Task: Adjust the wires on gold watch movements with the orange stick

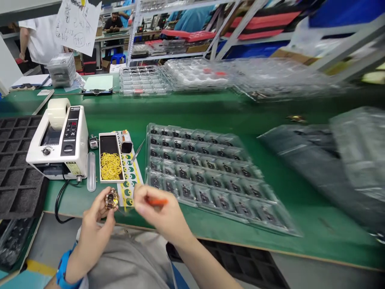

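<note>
Table edge (126,220) under hands (crowded)

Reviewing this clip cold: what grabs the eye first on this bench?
Low in the middle, the left hand pinches a small round coppery part while the right hand holds an orange-tipped tool beside it. Right of them a clear blister tray of small dark components covers the green bench. At left stands a white tape dispenser, next to a small box of yellow rubber bands.
</note>
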{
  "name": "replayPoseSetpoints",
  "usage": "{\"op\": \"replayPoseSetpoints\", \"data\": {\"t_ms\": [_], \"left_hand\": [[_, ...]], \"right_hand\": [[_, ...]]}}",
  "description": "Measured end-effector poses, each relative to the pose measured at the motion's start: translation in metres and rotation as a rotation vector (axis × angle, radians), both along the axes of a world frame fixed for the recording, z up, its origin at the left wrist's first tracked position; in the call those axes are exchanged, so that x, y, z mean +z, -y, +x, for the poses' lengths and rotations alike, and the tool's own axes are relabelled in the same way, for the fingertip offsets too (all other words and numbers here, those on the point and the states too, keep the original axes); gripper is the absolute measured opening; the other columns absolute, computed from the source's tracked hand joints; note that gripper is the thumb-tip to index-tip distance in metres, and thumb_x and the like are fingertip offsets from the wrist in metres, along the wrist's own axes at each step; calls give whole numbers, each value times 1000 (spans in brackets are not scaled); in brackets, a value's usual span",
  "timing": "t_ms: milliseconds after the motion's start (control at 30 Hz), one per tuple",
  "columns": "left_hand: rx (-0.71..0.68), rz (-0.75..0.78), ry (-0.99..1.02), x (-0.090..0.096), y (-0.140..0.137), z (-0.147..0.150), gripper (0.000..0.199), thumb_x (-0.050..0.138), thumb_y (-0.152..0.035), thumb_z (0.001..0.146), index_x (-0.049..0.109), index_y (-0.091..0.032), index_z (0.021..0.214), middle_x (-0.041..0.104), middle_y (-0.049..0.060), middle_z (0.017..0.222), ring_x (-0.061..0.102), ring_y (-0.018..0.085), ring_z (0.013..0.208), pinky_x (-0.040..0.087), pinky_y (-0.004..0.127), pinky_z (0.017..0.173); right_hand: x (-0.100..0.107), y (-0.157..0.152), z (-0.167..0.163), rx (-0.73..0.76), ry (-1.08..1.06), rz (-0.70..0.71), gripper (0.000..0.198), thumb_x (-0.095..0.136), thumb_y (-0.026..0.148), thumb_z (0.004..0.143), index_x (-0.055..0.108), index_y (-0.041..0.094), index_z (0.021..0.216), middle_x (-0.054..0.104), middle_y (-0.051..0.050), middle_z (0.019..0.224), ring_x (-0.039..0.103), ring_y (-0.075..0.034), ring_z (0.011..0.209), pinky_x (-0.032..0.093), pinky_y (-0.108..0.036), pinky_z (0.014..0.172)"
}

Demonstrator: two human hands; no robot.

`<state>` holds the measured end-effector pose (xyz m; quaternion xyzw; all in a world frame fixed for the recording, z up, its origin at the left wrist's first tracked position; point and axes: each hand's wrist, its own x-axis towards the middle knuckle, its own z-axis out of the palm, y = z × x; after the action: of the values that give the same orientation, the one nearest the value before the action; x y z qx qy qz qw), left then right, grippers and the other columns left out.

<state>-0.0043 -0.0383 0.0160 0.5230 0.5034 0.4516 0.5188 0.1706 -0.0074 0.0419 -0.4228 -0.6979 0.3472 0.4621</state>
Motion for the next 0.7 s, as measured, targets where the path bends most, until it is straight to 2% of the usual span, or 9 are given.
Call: {"op": "replayPoseSetpoints", "data": {"t_ms": [100, 167, 233, 333, 433, 533, 633, 700], "left_hand": [[19, -51, 97, -5, -5, -5, 48, 69, -36, 86, 58, -16, 128, 70, 12, 115, 67, 26, 106, 56, 31, 93], [8, -80, 172, -10, -6, -9, 46, 70, -37, 86, 59, -18, 126, 69, 12, 116, 66, 26, 108, 56, 31, 92], [-1, -116, 246, -14, -5, -11, 45, 71, -38, 86, 60, -18, 125, 70, 11, 115, 67, 26, 107, 57, 31, 91], [49, -195, 327, -14, -5, -11, 43, 75, -38, 83, 63, -19, 120, 72, 10, 111, 69, 26, 102, 59, 30, 86], [87, -300, 367, -10, -8, -11, 43, 79, -40, 78, 66, -20, 114, 73, 10, 107, 70, 28, 98, 60, 29, 80], [70, -383, 386, -5, -14, -13, 46, 83, -40, 72, 68, -20, 111, 74, 10, 104, 71, 29, 95, 61, 29, 75], [50, -424, 380, -4, -20, -15, 47, 83, -39, 72, 68, -20, 112, 74, 11, 104, 71, 29, 94, 60, 27, 73], [-5, -431, 387, -3, -23, -14, 46, 82, -39, 73, 68, -20, 113, 74, 11, 104, 71, 29, 96, 60, 28, 74]], "right_hand": [[-10, -37, -3, -191, 238, -17, 21, 41, 27, 89, 43, 21, 68, 50, 1, 59, 47, -14, 51, 35, -23, 48], [-19, -53, -8, -223, 335, -17, 15, 45, 18, 85, 46, 21, 71, 55, -1, 64, 51, -16, 55, 35, -25, 51], [-26, -55, -11, -225, 421, -2, 12, 45, 11, 81, 51, 20, 78, 61, -3, 73, 56, -18, 60, 38, -26, 54], [-28, -36, 1, -220, 504, 36, 23, 43, 6, 80, 57, 19, 93, 64, -5, 86, 62, -19, 72, 43, -27, 61], [-23, -14, 40, -290, 578, 149, 22, 43, 8, 86, 59, 18, 97, 64, -7, 91, 64, -19, 79, 48, -26, 65], [-19, -2, 96, -322, 780, 284, 21, 45, 8, 89, 63, 19, 93, 65, -6, 84, 64, -19, 74, 48, -26, 59], [-22, -1, 140, -189, 997, 284, 27, 46, 3, 84, 67, 19, 92, 66, -6, 80, 63, -19, 69, 47, -27, 54], [-27, -2, 156, -110, 1066, 249, 31, 47, 1, 83, 68, 19, 97, 66, -6, 83, 64, -19, 70, 48, -27, 54]]}}
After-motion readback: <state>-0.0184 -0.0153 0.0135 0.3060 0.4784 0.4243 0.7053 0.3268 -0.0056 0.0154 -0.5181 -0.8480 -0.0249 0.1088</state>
